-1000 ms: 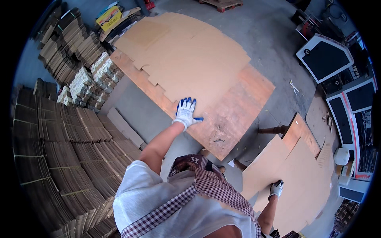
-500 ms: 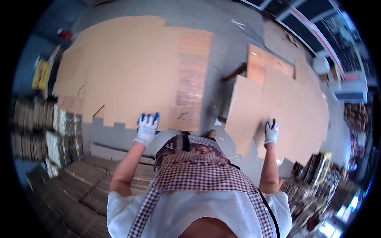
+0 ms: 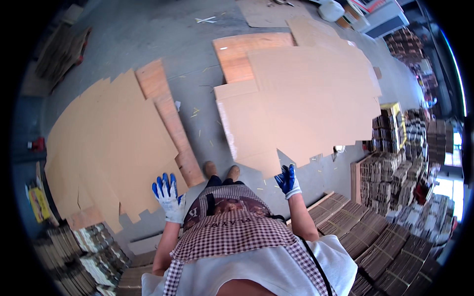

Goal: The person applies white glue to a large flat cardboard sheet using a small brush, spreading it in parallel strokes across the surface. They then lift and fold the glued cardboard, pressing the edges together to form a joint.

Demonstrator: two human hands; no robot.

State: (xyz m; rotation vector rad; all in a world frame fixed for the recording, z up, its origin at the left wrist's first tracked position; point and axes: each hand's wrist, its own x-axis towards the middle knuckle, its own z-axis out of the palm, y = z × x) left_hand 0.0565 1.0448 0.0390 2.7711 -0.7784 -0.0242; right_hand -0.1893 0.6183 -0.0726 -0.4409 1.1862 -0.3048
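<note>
My left hand [image 3: 170, 197], in a white glove with blue-coated fingers, is open at the near edge of the left cardboard sheet [image 3: 103, 148]. Its fingers are spread over the sheet's corner; I cannot tell whether they press on it. My right hand [image 3: 288, 181], gloved the same way, hangs beside the notched near edge of the right cardboard sheet [image 3: 311, 98]. Its fingers are loosely bent and apart, with nothing seen in them. Both sheets are large, flat and tan, with stepped cut edges. Wooden boards show under them: a left board [image 3: 170, 126] and a right board [image 3: 234, 54].
Bundled flat cardboard [image 3: 355, 222] is stacked close behind on my right. More bundles [image 3: 382, 182] stand beyond. Further stacks [image 3: 94, 246] are at the lower left. Between the two boards runs a strip of grey floor [image 3: 197, 103] with yellow scraps. A white container [image 3: 331, 10] stands far right.
My view and body have turned to the right. My right hand has come off the right sheet's surface to its near edge. The left hand stays by the left sheet, fingers more spread.
</note>
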